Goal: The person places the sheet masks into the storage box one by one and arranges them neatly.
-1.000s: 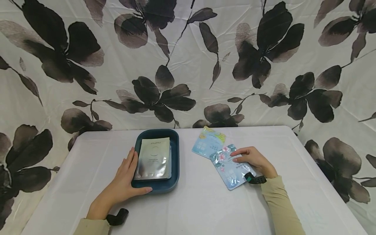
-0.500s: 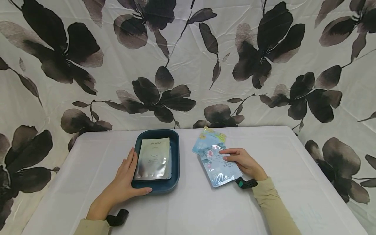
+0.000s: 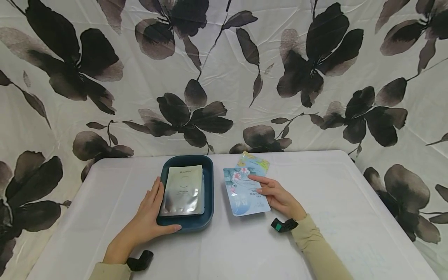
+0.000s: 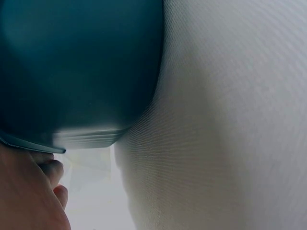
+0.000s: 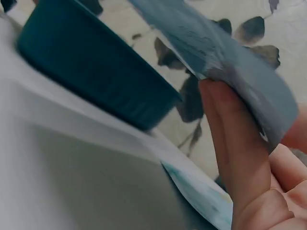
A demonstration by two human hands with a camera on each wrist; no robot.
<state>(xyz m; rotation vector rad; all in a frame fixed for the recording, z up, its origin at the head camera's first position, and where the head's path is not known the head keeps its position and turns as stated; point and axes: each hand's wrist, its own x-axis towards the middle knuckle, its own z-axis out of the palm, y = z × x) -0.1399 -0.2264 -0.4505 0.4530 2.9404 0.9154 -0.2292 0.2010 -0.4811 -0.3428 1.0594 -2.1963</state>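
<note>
A dark blue-green tray [image 3: 209, 186] stands left of centre, holding a silvery-green sheet mask packet [image 3: 182, 194] with more packets beneath. My left hand [image 3: 148, 214] rests along its left side, fingers straight against the wall and thumb on the near rim. My right hand [image 3: 280, 196] pinches a light blue sheet mask packet [image 3: 245, 198] with pink flowers by its right edge. In the right wrist view that blue packet [image 5: 216, 52] is raised off the table, thumb and fingers on opposite faces. Behind it lies another blue packet [image 3: 259, 164] with yellow flowers, partly covered in the head view.
The white-covered table [image 3: 217, 252] runs back to a hanging cloth [image 3: 252, 77] printed with dark flowers. A black wrist camera [image 3: 140, 260] sits by the left wrist and another camera [image 3: 284, 225] by the right.
My right hand has lifted the pink-flowered packet off the table and carried it left toward the tray, turning it more upright. The left hand and tray have stayed in place.
</note>
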